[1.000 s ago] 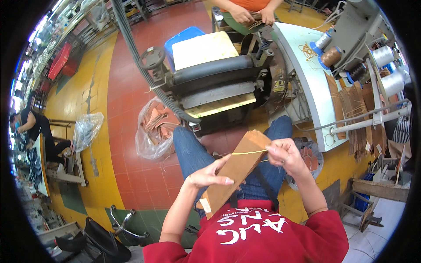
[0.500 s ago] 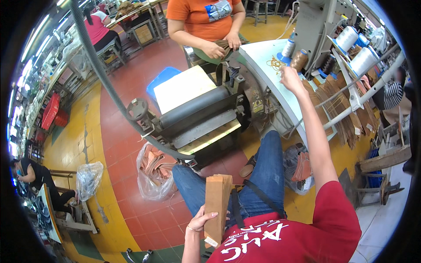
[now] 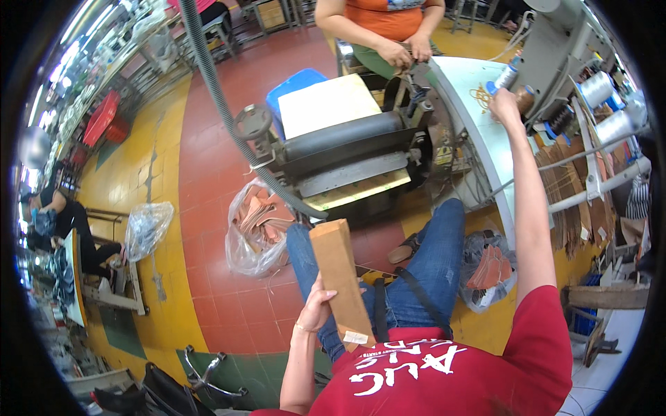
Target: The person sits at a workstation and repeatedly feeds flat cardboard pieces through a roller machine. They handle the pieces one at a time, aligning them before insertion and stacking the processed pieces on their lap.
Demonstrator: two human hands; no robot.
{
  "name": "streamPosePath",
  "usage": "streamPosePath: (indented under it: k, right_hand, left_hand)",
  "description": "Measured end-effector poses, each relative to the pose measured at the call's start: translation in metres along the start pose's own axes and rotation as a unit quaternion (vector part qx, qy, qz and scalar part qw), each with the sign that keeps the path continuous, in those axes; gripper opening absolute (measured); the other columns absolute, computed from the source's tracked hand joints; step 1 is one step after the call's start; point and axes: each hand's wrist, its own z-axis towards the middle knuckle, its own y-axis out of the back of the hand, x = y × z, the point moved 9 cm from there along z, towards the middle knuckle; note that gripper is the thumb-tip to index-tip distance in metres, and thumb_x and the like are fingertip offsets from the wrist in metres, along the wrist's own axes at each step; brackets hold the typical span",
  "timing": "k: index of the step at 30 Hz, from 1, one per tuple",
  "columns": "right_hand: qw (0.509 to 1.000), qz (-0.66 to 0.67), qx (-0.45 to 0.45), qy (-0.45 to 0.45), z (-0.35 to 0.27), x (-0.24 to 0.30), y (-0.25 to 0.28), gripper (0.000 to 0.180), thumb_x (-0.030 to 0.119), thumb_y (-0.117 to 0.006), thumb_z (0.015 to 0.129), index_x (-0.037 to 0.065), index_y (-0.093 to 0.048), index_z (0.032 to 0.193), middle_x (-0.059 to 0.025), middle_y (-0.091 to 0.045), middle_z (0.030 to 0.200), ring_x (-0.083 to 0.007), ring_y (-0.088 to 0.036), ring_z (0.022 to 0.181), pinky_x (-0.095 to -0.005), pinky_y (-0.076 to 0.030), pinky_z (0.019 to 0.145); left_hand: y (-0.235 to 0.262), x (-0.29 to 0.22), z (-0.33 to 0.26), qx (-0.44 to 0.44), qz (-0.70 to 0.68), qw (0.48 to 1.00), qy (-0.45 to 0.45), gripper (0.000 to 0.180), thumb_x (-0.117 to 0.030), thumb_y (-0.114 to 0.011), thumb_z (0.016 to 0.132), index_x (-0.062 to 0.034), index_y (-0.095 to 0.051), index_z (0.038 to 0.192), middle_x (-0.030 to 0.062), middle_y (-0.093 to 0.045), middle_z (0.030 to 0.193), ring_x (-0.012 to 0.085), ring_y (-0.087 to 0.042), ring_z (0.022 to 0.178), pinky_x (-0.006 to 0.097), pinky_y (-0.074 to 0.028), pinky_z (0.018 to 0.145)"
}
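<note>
My left hand (image 3: 316, 305) grips a stack of long brown strips (image 3: 341, 281), which look like leather, upright above my lap. The fingers wrap one side of it, and a small white label (image 3: 356, 338) shows at its lower end. At the end of my outstretched arm, my right hand (image 3: 505, 108) is down at the white table (image 3: 466, 75), with its fingers bent together. Whatever they may pinch is hidden. Yellow rubber bands (image 3: 479, 96) lie loose just left of that hand, and a brown thread cone (image 3: 525, 98) stands close on its right.
A roller machine (image 3: 347, 149) stands ahead of my knees, with a grey hose (image 3: 211, 83) beside it. Plastic bags of pinkish pieces (image 3: 260, 222) (image 3: 491, 268) flank my legs. Brown strips (image 3: 572, 187) hang at the right. A person in orange (image 3: 385, 28) sits opposite.
The view has shifted, so the scene sits further right and higher. The stack in my left hand has tilted and turned its broad face up. My right hand stays by the rubber bands.
</note>
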Motion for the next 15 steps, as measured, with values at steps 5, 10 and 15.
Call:
streamPosePath:
  k: [5,10,15]
  right_hand:
    - [0.997,0.052,0.05,-0.025,0.015,-0.012,-0.015,0.024,0.004,-0.049,0.075,-0.015,-0.061,0.085,-0.0327,-0.062,0.081,-0.0414,-0.065,0.079,-0.0459,-0.053,0.071]
    - [0.991,0.067,0.107,-0.039,0.007,-0.008,-0.014,0.024,0.013,-0.069,0.073,-0.01,-0.06,0.075,-0.0147,-0.063,0.058,-0.0253,-0.063,0.046,-0.0341,-0.052,0.045]
    - [0.981,-0.178,0.058,-0.057,-0.01,-0.002,0.003,0.026,0.029,-0.069,0.071,0.011,-0.068,0.091,-0.0126,-0.067,0.098,-0.0274,-0.062,0.096,-0.0449,-0.044,0.082]
  left_hand:
    - [-0.02,-0.01,0.011,0.002,0.021,1.0,-0.016,0.076,-0.02,-0.058,0.072,-0.0009,-0.025,0.137,0.0232,-0.052,0.121,0.038,-0.056,0.107,0.047,-0.046,0.094]
    - [-0.039,-0.025,0.022,0.035,0.02,0.997,-0.068,0.077,-0.024,-0.063,0.076,-0.0026,-0.024,0.138,0.0203,-0.051,0.122,0.0335,-0.056,0.109,0.044,-0.047,0.093]
    - [-0.043,-0.033,0.031,0.038,0.035,0.991,-0.123,0.079,-0.035,-0.065,0.081,-0.0046,-0.021,0.14,0.0147,-0.048,0.125,0.0254,-0.052,0.113,0.039,-0.044,0.095]
